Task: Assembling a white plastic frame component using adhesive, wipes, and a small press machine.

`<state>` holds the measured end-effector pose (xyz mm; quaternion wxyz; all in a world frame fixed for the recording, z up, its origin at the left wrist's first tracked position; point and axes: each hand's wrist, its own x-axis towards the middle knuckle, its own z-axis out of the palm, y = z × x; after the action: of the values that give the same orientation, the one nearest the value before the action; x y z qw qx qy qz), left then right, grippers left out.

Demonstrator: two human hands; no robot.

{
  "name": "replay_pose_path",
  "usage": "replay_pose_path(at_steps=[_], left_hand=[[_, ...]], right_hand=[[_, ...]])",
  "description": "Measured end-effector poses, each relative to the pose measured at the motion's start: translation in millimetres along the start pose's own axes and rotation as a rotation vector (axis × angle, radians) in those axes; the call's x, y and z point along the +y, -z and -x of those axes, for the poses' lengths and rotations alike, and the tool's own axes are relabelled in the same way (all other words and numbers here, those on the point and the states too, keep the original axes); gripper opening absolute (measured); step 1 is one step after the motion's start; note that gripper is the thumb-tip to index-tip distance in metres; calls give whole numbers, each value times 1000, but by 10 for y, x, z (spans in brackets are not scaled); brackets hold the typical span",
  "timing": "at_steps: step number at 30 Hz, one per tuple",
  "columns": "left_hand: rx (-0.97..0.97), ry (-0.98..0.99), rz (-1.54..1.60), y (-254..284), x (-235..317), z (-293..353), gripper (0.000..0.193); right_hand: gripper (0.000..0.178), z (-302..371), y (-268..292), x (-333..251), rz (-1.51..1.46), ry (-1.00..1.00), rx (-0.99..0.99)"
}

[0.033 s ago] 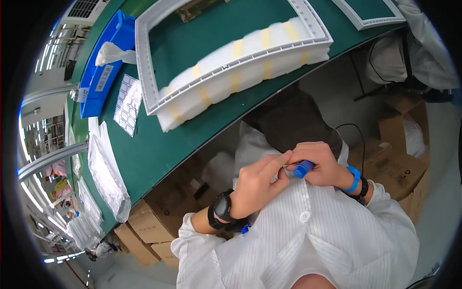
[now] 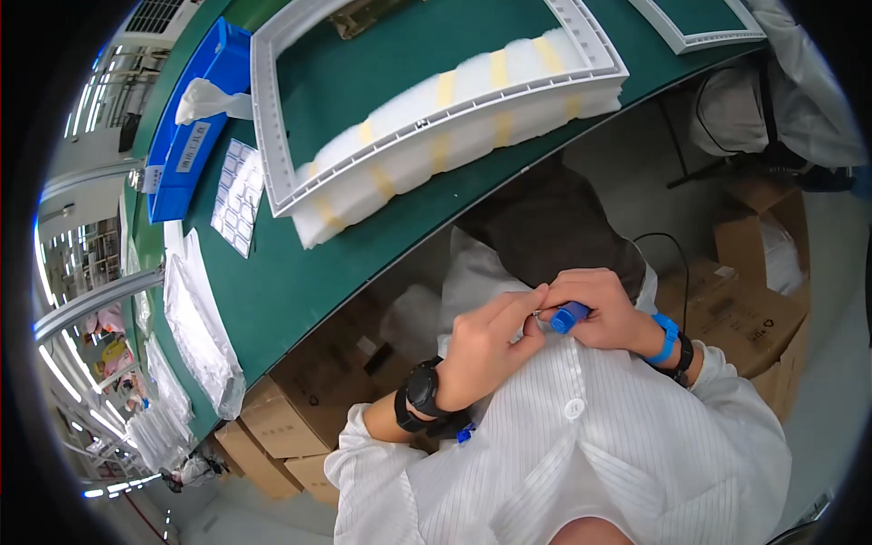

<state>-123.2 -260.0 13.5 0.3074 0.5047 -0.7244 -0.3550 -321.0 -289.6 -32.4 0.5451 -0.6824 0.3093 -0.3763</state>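
Fingers of both hands pinch a blue tool (image 2: pixel 569 317), its tip hidden.

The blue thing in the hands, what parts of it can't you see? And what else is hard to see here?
- Blue thing, head view: the right hand wraps most of it; its kind cannot be told.
- What the left hand pinches beside it: too small, hidden by fingertips.
- White frame on the green table: top cut off by the picture's edge.
- Sheet of small squares: too small to read.
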Motion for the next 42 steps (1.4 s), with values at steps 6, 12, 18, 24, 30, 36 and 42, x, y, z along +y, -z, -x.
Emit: replay_pose_path(at_steps=[6,12,18,24,30,36,42], left_hand=[[28,187,92,-297,-199,194,38],[29,295,177,-363,-340,237,38],[64,388,249,-397,-383,253,35],[65,454,257,-411,-441,295,32],[87,489,316,-453,-535,377,27],[95,580,487,-461,-547,421,25],[110,457,367,-394,-450,372,27]], right_hand=[[27,232,-106,306,1,-122,-28],[13,215,-159,396,20,-164,-40],[21,197,-177,490,43,-123,-47],[20,162,-187,471,52,-106,-53],[20,159,-203,475,45,-79,-61],[14,159,-231,474,44,-141,-37],[11,117,-198,389,49,-234,-39]])
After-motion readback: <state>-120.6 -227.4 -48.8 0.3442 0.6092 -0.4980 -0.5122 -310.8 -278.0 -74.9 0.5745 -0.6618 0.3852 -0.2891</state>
